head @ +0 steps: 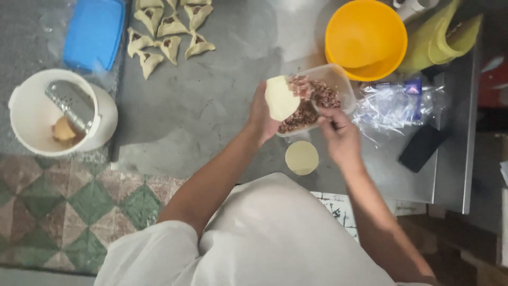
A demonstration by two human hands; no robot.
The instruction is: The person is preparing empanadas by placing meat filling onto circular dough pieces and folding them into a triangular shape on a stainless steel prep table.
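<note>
- Currently: left hand (263, 114) is raised above the table (211, 106), closed around a folded dough round (280, 97) that it holds up as an open pocket, mouth facing right.
- Right hand (338, 135) is closed around a utensil, probably a spoon; its head is lost in the filling, so the type is unconfirmed.
- Tub (338, 79) of reddish-brown filling (309, 106) sits just right of the dough, touching or nearly so in view; right hand lies at its near edge.
- Key relation: dough pocket lies left of the utensil, very close; right hand is the nearer one to the filling.
- Spare dough disc (301, 157) lies flat on the table, near side, between the two forearms.
- Far left: group of folded pastries (168, 29), blue lid (94, 33).
- Left: white bucket (32, 114) with grater (71, 103).
- Far right: orange bowl (365, 37); plastic bag (394, 106) beside tub.
</note>
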